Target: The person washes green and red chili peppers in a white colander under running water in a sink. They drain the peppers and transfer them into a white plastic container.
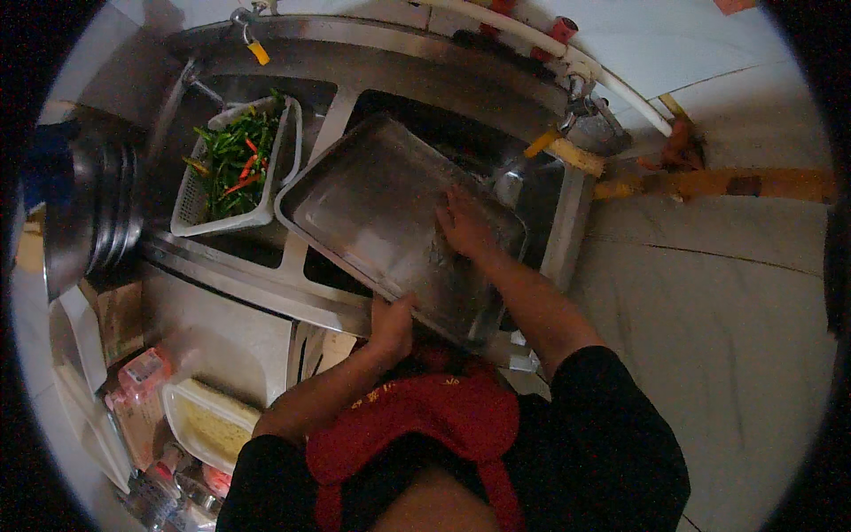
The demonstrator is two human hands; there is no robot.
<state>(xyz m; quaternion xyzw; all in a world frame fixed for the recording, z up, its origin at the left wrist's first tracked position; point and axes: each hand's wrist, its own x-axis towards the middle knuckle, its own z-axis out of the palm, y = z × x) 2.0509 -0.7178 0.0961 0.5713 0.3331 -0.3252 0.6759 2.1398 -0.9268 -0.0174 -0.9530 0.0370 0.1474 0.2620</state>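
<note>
A rectangular stainless steel tray [372, 199] is tilted over the right basin [425, 113] of a metal double sink. My left hand [393, 326] grips its near rim. On the tray's wet-looking inner surface, towards the right, rests my right hand [469, 223] with its fingers stretched out; the area under the palm is hidden. In the left basin sits a white plastic basket [286, 153] of green chilli peppers [233, 156], with a few red chillies [249, 166] among them.
Taps with yellow handles stand at the back left [258, 52] and right [542, 141]. Nested metal bowls [110, 206] lean at the sink's left. Below them are a white tub [176, 412] of yellowish contents and a pink-capped container [143, 369]. A white pipe [512, 30] runs along the wall.
</note>
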